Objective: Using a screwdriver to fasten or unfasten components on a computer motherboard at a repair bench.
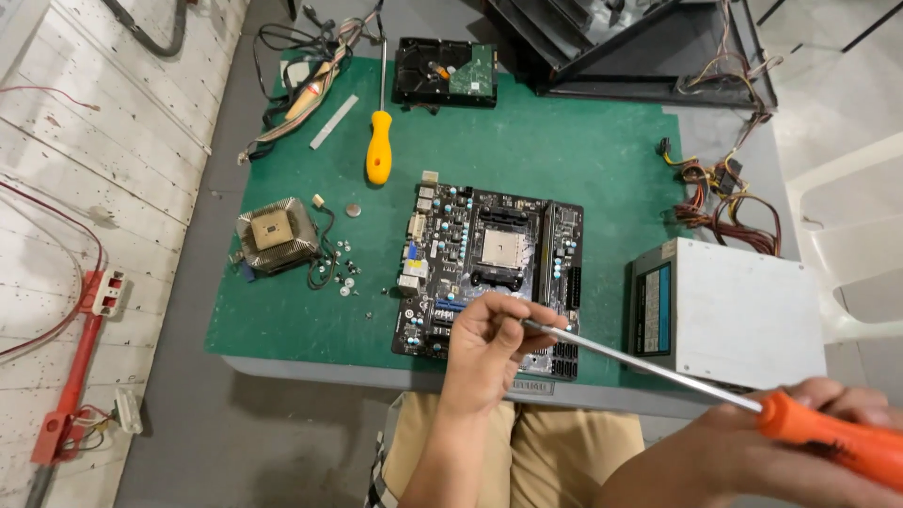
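Green mat (564, 160) on a grey table, white plank wall at left; I read it left to right. Heatsink cooler (276, 235) sits at the mat's left edge, loose screws (340, 276) just beside it; yellow screwdriver (379, 141) lies above, untouched; hard drive (446, 71) at the top edge. Motherboard (489, 273) lies flat mid-mat, empty CPU socket facing up. My left hand (489, 343) hovers over the board's near edge, fingers curled shut, pinching the tip end of the long shaft. My right hand (809, 442), low right corner, is wrapped closed on the handle of the orange screwdriver (828, 437); shaft runs diagonally from handle up-left to the left fingers. Power supply (729, 310) stands right of the board, cable bundle (724, 193) behind it. My judgement: keep the left pinch guiding the tip so it can't skate across traces; seat the tip squarely before any torque; keep the handle clear of the power supply; don't lean on the board.
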